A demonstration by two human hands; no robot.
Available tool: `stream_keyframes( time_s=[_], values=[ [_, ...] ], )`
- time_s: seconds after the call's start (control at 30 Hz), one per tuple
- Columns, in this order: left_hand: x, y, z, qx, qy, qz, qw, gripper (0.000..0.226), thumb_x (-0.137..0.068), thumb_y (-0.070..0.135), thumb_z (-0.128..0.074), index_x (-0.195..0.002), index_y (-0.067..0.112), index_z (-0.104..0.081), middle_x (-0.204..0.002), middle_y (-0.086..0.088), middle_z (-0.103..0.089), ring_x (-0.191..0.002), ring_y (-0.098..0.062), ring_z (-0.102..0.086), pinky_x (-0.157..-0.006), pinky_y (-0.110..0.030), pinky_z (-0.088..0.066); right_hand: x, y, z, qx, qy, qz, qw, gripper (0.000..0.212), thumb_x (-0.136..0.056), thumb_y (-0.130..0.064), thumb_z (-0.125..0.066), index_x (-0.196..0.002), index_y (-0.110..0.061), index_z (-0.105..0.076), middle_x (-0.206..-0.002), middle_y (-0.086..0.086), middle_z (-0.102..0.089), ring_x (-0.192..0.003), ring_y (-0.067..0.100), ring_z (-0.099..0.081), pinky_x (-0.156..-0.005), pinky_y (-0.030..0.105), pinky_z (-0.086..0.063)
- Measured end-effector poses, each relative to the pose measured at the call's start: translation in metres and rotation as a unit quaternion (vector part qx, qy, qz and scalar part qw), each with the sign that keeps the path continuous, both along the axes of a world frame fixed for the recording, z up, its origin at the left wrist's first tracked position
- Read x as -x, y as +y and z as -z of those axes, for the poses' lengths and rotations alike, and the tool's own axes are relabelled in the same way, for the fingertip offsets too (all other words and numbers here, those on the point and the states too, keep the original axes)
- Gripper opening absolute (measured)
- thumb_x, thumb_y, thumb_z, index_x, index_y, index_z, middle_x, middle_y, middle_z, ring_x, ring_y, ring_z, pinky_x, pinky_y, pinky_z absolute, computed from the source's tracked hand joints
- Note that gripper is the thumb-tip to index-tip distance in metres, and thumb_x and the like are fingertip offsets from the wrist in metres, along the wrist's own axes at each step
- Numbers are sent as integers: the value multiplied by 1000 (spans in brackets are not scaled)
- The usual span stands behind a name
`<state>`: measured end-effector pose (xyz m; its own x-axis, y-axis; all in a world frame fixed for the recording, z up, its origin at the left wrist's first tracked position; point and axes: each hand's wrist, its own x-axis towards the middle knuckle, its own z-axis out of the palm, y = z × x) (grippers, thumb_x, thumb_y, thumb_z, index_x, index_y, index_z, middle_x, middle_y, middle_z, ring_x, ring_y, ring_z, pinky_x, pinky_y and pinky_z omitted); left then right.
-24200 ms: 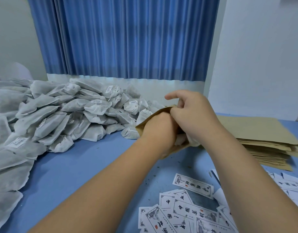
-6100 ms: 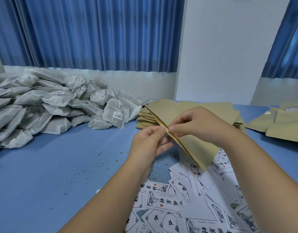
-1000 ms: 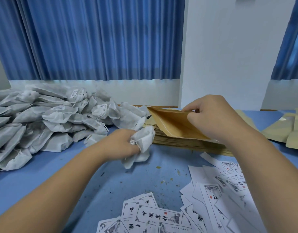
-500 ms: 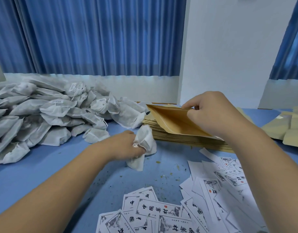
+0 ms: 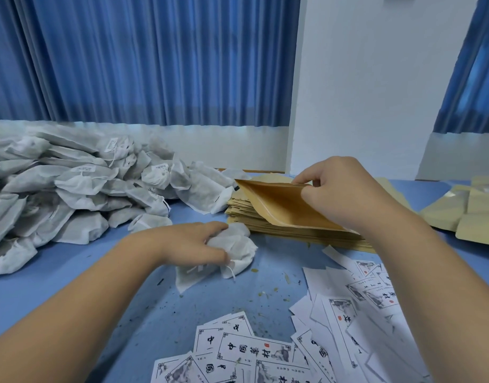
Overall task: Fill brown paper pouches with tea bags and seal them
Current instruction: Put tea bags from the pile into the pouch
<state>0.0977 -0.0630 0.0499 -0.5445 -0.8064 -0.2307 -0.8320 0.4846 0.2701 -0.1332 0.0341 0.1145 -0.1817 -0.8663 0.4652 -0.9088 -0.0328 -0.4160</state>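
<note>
Head view of a blue bench [image 5: 72,275] at the packing stage. The left hand [image 5: 192,243] rests low on the bench, its fingers curled over a small bunch of white tea bags [image 5: 240,251], which it grips against the surface; a string trails from the bunch. The right hand [image 5: 341,190] pinches the upper lip of a brown paper pouch [image 5: 279,207] between thumb and fingers, holding it tilted with its mouth gaping toward the left hand. The pouch sits just above a flat stack of empty pouches [image 5: 244,215], close beside the gripped bunch; whether it touches the stack cannot be told. A large heap of tea bags [image 5: 72,194] fills the left of the bench, reaching the stack. Printed paper labels [image 5: 255,351] lie scattered at the near right, with loose tea crumbs [image 5: 265,294] between them and the hands. More pouches [image 5: 458,217] lie at far right. Blue curtains [image 5: 155,64] hang behind.
</note>
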Motion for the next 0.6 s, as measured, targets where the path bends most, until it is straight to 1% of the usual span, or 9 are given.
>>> stream_keyframes(
  time_s=[0.1,0.17,0.23,0.3,0.37,0.43,0.5,0.53,0.6],
  values=[
    [3,3,-3,30,-17,-10,999,64,-87,48,-56,-143,45,-26,-124,11,-47,-105,-14,-46,-85,-27,-38,2,1,-1,2,-3,2,1000,35,-82,-12,-52,-102,-30,-73,-69,-19,-43,-63,3,-44,-53,19,-32],
    [3,8,-9,20,-24,-13,999,59,-83,44,-61,-136,46,-35,-122,14,-48,-99,-11,-50,-81,-26,-42,3,2,-2,2,-7,3,1000,35,-82,-12,-52,-102,-31,-73,-69,-18,-44,-63,4,-45,-52,19,-32],
    [4,14,-17,25,-21,7,999,53,-79,43,-65,-127,50,-42,-122,15,-53,-98,-9,-55,-84,-27,-48,3,2,-2,2,-10,3,1000,34,-83,-12,-52,-102,-31,-73,-69,-18,-44,-63,4,-45,-52,20,-31],
    [7,22,-29,39,27,38,998,46,-76,42,-66,-117,53,-47,-111,18,-59,-93,-4,-58,-84,-28,-51,3,1,-2,0,-11,3,1000,34,-83,-12,-52,-102,-31,-73,-67,-18,-43,-62,4,-43,-52,20,-30],
    [7,33,-45,38,100,67,992,43,-73,42,-66,-110,56,-50,-100,20,-63,-86,2,-60,-77,-25,-51,2,1,-2,0,-9,2,1000,34,-82,-12,-51,-101,-30,-73,-66,-17,-42,-61,3,-42,-52,20,-31],
    [5,46,-60,13,158,104,982,41,-69,44,-62,-106,57,-53,-98,21,-66,-85,4,-61,-74,-24,-48,2,0,-1,0,-6,-1,1000,34,-82,-13,-51,-101,-30,-73,-66,-17,-42,-61,3,-42,-52,19,-31],
    [2,55,-70,-13,217,136,966,40,-71,40,-63,-109,53,-56,-102,20,-67,-91,2,-63,-77,-26,-48,2,0,-1,2,-6,-5,1000,33,-81,-13,-52,-98,-31,-74,-64,-17,-43,-60,3,-41,-52,20,-31],
    [2,59,-73,-11,248,146,958,41,-72,38,-64,-110,50,-57,-104,18,-67,-94,-1,-64,-78,-27,-48,2,1,-1,2,-6,-9,1000,31,-81,-14,-53,-92,-33,-74,-61,-16,-44,-59,4,-42,-51,21,-31],
    [5,63,-73,25,298,149,943,44,-71,35,-65,-112,48,-57,-106,17,-66,-96,-3,-63,-79,-27,-49,0,1,-1,2,0,-16,1000,27,-79,-15,-55,-67,-35,-67,-54,-10,-45,-55,9,-42,-49,24,-30]
  ],
)
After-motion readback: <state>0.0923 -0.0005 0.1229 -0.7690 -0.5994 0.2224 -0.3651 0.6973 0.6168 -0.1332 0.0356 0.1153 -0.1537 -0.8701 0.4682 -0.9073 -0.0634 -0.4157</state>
